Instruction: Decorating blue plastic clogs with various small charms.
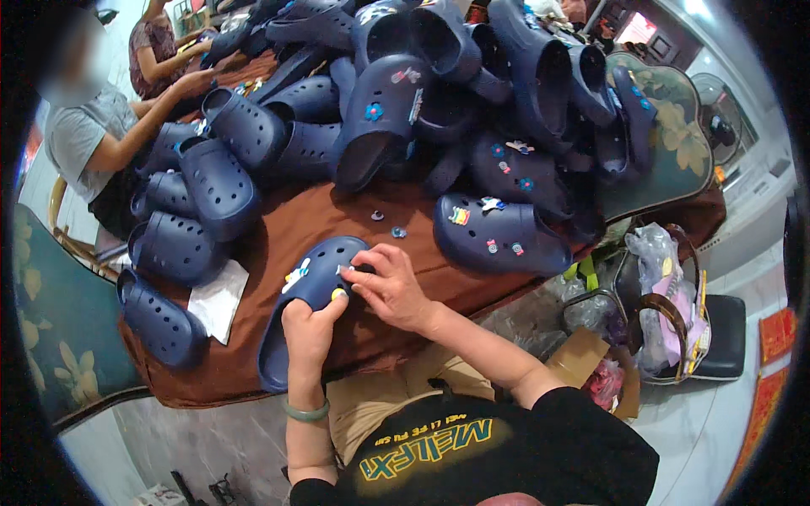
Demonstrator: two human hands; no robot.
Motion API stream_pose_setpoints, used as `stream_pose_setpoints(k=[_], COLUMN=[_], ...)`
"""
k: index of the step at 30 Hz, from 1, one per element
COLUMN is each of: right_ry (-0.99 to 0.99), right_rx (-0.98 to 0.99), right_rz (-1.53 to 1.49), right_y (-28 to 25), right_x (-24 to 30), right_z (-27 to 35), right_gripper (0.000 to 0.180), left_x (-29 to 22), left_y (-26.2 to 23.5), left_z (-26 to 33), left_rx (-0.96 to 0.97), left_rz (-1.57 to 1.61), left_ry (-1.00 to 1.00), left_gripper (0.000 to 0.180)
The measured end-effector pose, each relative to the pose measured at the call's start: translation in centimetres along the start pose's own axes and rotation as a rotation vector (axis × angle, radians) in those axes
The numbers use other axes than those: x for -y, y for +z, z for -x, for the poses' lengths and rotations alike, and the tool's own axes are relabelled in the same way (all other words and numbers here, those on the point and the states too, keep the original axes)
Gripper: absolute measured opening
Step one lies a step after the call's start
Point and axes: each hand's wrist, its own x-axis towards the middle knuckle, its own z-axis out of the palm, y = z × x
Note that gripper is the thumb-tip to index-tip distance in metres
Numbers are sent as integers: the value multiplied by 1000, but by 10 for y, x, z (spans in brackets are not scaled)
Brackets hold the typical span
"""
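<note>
A navy clog with round holes (314, 271) lies before me on the brown cloth (405, 308). My left hand (307, 331) is closed on it, the thumb against a small yellow charm (338, 294). My right hand (395, 289) pinches a tiny pale shoe charm (342, 270) over the clog's holes. A white-and-blue charm (295, 276) sits on the clog's left side. Beyond the toe lie a small round white charm (377, 216) and a blue flower-like charm (398, 232). To the right rests another navy clog (498, 244) bearing several charms.
Many navy clogs (380, 110) are heaped at the back; several more (173, 253) stand at the left beside white paper (219, 299). Two people sit at the far left, one in a grey shirt (80, 139). A bag with plastic wrap (662, 312) stands at the right.
</note>
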Motion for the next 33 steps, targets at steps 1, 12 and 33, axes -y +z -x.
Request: stream_pose_setpoints(k=[1,12,33], right_ry=[3,213,352], right_rx=[-15,170,798], right_rz=[-3,-313,-361], right_y=[1,-11,-15], right_x=[1,-15,-20], right_z=[-1,-15,-74], right_gripper=[31,11,50], left_x=[1,2,5], left_y=[0,-4,-6], left_z=[-1,10,11], left_rx=[-27,-35,42], left_rz=[-26,-57,-80], left_ry=[-18,61,136], left_gripper=[26,27,24])
